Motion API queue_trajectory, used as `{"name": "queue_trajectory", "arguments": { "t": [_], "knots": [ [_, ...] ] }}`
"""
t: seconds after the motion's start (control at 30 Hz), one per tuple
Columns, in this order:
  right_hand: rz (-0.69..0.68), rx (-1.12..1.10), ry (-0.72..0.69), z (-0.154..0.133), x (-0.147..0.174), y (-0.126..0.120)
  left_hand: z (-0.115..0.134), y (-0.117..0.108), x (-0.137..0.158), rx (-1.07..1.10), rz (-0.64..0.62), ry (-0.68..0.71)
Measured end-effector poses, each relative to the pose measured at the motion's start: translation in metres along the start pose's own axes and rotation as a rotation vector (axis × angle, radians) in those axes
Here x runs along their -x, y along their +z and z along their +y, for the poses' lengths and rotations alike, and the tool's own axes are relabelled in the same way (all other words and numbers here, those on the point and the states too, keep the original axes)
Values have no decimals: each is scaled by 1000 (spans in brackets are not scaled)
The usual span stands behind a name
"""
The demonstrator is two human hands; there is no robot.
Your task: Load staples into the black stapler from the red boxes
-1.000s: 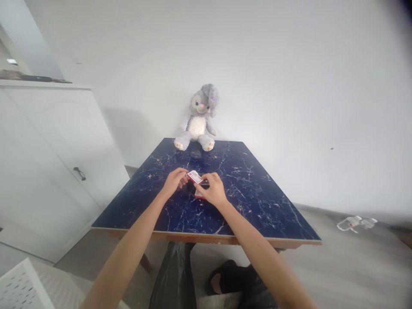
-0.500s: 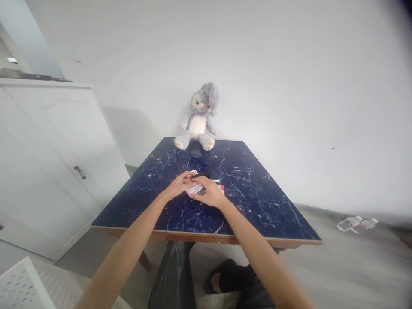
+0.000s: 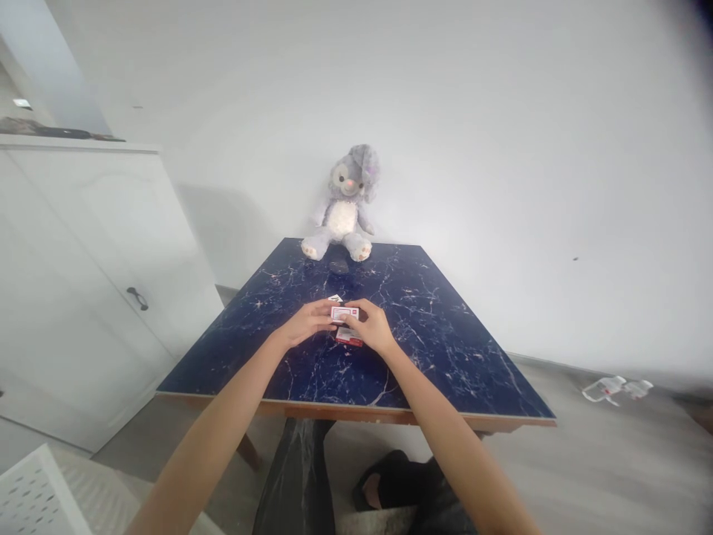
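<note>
A small white box with red markings is held between my two hands over the middle of the blue table. My left hand has its fingers against the box's left end. From the right, my right hand grips the same box, its thumb across the near face. Just below it in view is a second red-and-white box, partly covered by the held one. A white piece with black marks shows behind my left fingertips; most of it is hidden.
A grey plush toy sits at the far edge of the dark blue marbled table, against the wall. A white cabinet stands at left. Clear plastic bottles lie on the floor at right, and a white perforated container is at lower left.
The held box has turned from tilted to level, facing me. My right hand has shifted slightly right. The dark strip and the orange bit seen under my hands no longer show.
</note>
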State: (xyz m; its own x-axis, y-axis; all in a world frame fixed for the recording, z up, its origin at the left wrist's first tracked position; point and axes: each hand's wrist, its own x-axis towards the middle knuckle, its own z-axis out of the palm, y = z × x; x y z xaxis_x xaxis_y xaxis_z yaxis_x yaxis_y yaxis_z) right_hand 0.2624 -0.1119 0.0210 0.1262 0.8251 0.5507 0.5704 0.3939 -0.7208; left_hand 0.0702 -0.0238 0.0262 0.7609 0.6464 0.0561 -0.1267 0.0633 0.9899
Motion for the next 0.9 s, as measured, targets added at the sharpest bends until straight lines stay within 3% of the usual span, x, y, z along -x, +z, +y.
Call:
{"name": "queue_trajectory", "arguments": {
  "t": [0.2, 0.33, 0.43, 0.53, 0.6, 0.73, 0.9],
  "knots": [
    [105, -121, 104, 7, -4, -23, -3, -10, -9, -94, 196, 39],
    [-113, -89, 59, 15, 1, -28, -7, -15, -13, -382, 418, 101],
    [-278, 95, -90, 15, 7, -18, -10, -13, -10, -608, 503, 141],
    [-341, 220, -159, 12, 9, -9, -13, -8, -7, -744, 503, 194],
    [-294, 173, -104, 11, 7, -9, -14, -3, -6, -825, 433, 232],
    [-99, -200, 92, 13, 0, -18, -13, 6, -3, -992, 237, 242],
    [15, -570, 291, 18, -7, -20, -10, 17, 1, -1047, 212, 395]
  ]
}}
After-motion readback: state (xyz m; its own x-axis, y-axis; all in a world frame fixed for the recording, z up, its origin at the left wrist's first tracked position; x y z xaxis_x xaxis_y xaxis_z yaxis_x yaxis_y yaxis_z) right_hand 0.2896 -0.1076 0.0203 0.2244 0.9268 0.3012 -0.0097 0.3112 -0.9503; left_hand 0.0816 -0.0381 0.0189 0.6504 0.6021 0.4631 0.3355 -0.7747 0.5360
